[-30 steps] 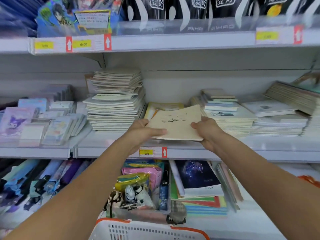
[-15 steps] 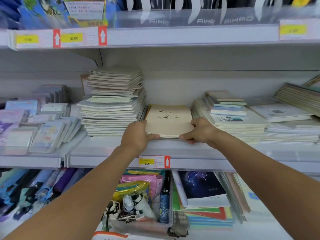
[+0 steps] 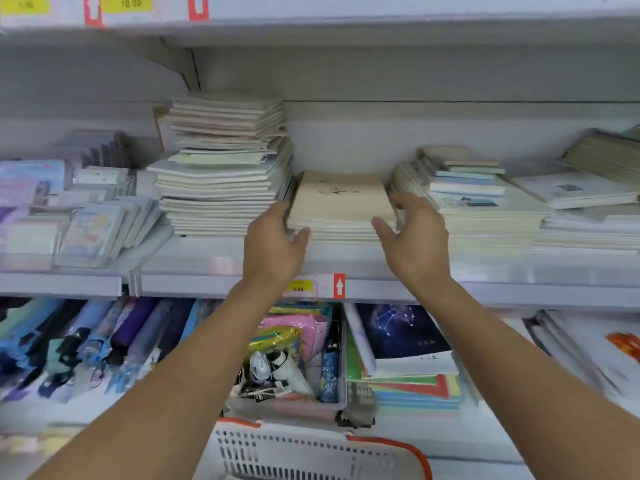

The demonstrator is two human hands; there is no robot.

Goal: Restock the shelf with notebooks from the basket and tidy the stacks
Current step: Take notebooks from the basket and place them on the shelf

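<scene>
We square beige pile [image 3: 341,206] with open palms: left hand [image 3: 272,242] touches corner, right hand [image 3: 415,237] just beside, neither gripping.

The basket [image 3: 311,448] is cut off by the bottom edge.

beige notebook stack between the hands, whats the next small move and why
Probably press both hands inward to square up the beige notebook stack. The left hand touches its left front corner and the right hand is open at its right edge, gripping nothing, and the stack's front edges look slightly uneven. After that, the basket below would likely be next.
</scene>
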